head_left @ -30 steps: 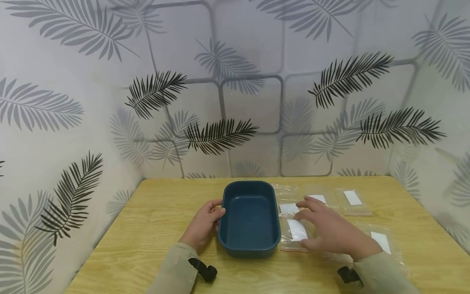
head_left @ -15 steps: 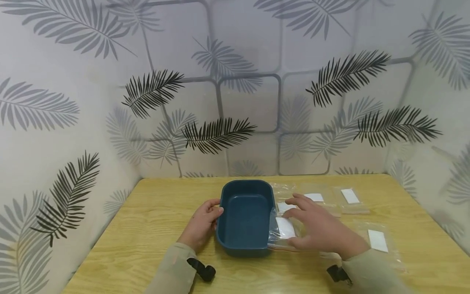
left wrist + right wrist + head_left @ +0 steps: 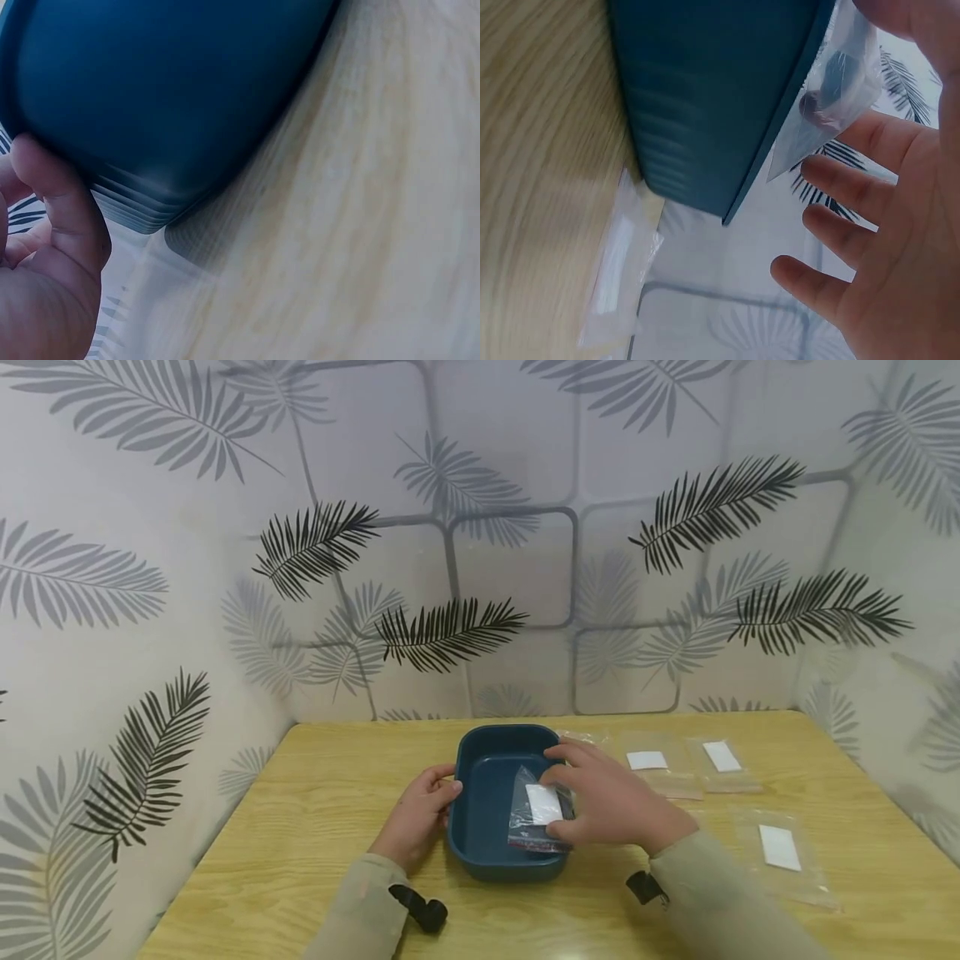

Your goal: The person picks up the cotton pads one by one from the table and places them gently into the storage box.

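Note:
A deep blue rectangular bin (image 3: 483, 818) stands on the wooden table. My left hand (image 3: 416, 814) holds its left side, thumb at the rim; the left wrist view shows this thumb (image 3: 64, 202) against the bin wall. Over the bin's right half, my right hand (image 3: 611, 797) pinches a clear zip bag (image 3: 543, 839) with a white label. In the right wrist view the bag (image 3: 844, 82) hangs at the bin's rim, between thumb and index finger, the other fingers spread. Something dark shows through its plastic; I cannot tell what.
Several clear bags with white labels lie right of the bin: one at the back (image 3: 647, 760), one farther right (image 3: 722, 757), one nearer the front (image 3: 780, 847). Another bag (image 3: 588, 739) is partly hidden by my right hand. A leaf-patterned wall (image 3: 480, 677) stands behind the table.
My right hand has moved left from the table beside the bin, bringing the zip bag up over the rim and above the bin. The left hand and bin stay in place.

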Motion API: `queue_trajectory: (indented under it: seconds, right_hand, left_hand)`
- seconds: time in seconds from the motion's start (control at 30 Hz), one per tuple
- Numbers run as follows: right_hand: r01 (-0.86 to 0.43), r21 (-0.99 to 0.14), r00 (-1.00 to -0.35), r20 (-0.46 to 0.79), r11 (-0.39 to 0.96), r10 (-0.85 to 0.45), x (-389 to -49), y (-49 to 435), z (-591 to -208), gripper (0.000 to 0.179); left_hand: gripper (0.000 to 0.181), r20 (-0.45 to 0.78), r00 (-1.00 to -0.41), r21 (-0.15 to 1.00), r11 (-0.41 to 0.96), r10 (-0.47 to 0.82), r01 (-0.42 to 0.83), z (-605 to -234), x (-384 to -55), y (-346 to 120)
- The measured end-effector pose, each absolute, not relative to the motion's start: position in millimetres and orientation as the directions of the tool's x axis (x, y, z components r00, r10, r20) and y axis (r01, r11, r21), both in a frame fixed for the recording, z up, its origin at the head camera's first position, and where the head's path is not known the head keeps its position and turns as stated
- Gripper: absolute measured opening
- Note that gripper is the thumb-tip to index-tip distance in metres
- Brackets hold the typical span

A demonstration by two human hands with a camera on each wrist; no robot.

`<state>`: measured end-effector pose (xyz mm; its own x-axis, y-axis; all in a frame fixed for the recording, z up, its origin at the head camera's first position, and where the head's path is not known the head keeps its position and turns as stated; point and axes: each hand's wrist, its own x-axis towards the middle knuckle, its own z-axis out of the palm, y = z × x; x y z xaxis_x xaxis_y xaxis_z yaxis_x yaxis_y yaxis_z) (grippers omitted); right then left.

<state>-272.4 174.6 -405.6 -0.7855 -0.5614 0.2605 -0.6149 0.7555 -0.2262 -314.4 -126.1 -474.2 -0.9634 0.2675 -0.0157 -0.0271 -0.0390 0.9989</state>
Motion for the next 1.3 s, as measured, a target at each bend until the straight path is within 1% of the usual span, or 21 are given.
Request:
queue_trajectory:
  seconds: [0.13, 0.53, 0.8, 1.0, 1.13, 1.3]
  right_hand:
    - [-0.621, -0.188, -0.78, 0.236, 0.761, -0.579, -280.9, 163.3, -402.3, 0.053]
    - [-0.59, -0.154, -0.806, 0.16, 0.792, -0.57, -302.0, 140.0, -398.6, 0.054]
    - [-0.548, -0.124, -0.836, 0.111, 0.828, -0.537, -308.6, 134.2, -402.4, 0.066]
    - [-0.529, -0.136, -0.848, 0.11, 0.838, -0.518, -312.6, 139.2, -408.0, 0.063]
    - [-0.53, -0.143, -0.847, 0.135, 0.836, -0.514, -315.9, 145.7, -408.4, 0.062]
    - [-0.522, -0.151, -0.852, 0.15, 0.839, -0.502, -319.8, 159.0, -405.8, 0.064]
  left_hand:
    - [0.041, -0.027, -0.966, 0.999, -0.025, 0.257, -0.034, -474.0, -314.7, -126.8]
    - [0.043, -0.022, -0.961, 0.998, -0.051, 0.275, -0.038, -475.6, -315.7, -125.8]
    - [0.041, -0.015, -0.962, 0.999, -0.041, 0.273, -0.027, -478.6, -319.0, -126.6]
    - [0.042, -0.01, -0.961, 0.999, -0.038, 0.275, -0.022, -478.7, -318.2, -127.0]
    - [0.042, -0.009, -0.962, 0.999, -0.042, 0.274, -0.022, -478.3, -318.2, -128.0]
    - [0.044, -0.01, -0.96, 0.998, -0.054, 0.28, -0.026, -478.1, -318.3, -128.0]
